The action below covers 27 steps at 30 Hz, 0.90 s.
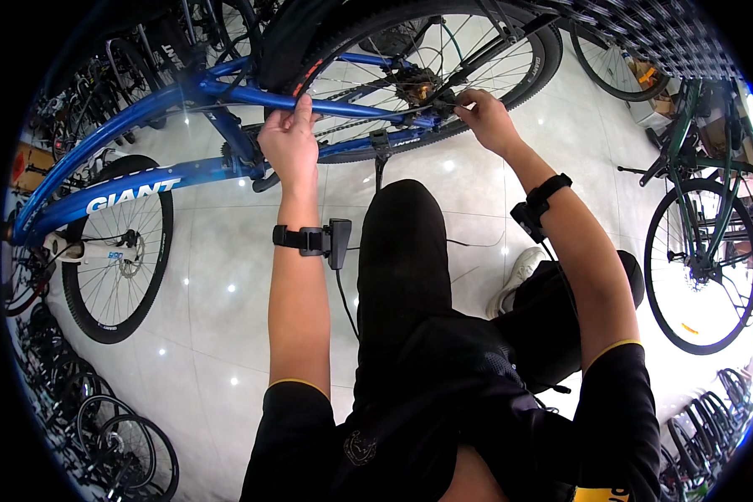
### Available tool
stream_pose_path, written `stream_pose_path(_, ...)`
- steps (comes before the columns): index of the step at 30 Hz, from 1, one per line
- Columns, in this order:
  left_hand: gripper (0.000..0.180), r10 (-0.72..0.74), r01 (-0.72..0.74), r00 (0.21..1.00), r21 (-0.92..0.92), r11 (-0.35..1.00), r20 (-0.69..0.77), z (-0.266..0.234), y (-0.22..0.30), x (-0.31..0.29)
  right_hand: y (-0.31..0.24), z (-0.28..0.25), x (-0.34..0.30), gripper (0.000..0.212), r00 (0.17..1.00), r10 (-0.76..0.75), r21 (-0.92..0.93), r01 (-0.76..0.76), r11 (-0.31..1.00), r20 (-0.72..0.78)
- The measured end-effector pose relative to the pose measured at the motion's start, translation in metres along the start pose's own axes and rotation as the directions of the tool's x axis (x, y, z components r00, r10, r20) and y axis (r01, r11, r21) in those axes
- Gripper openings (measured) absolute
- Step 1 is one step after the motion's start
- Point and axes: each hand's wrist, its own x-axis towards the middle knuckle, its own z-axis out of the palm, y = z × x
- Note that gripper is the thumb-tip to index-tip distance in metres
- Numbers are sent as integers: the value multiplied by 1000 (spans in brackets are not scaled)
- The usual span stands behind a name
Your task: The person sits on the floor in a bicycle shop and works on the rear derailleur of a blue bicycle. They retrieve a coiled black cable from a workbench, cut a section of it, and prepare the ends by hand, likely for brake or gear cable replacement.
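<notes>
A blue bicycle stands across the top of the head view, its rear wheel to the right. My left hand is at the blue rear frame tube, fingertips pressed together against it; whether they pinch the tube or something thin along it is hidden. Beside the rear hub, my right hand is closed in a pinch near the rear derailleur. What lies between those fingertips is too small to make out. The cassette shows just left of this hand.
The bicycle's kickstand reaches down to the pale tiled floor. Its front wheel is at the left. A dark green bicycle stands at the right. Rows of bicycles line the sides. A black strapped device sits on my left forearm.
</notes>
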Motion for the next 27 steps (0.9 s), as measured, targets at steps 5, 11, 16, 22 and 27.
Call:
stream_pose_path(5, 22, -21, 21, 1000, -28, 999, -6, 3, 2, -1, -2, 3, 6, 14, 999, -26, -24, 25, 999, -28)
stream_pose_path(11, 21, -29, 28, 999, -12, 1000, -17, 4, 4, -2, 2, 4, 11, 13, 994, -102, -48, 100, 994, -38)
stream_pose_path(16, 21, -22, 22, 1000, -15, 1000, -14, 3, 3, -1, 5, 0, 10, 14, 996, -90, -78, 88, 993, -26)
stream_pose_path(22, 21, -8, 9, 1000, 43, 999, -15, 1, 3, -1, 13, -9, 14, 15, 998, -67, -115, 67, 991, 3)
stream_pose_path(27, 23, 15, -15, 1000, 43, 999, -1, 1, 2, 0, 6, -6, 9, 16, 999, -34, -136, 31, 990, -18)
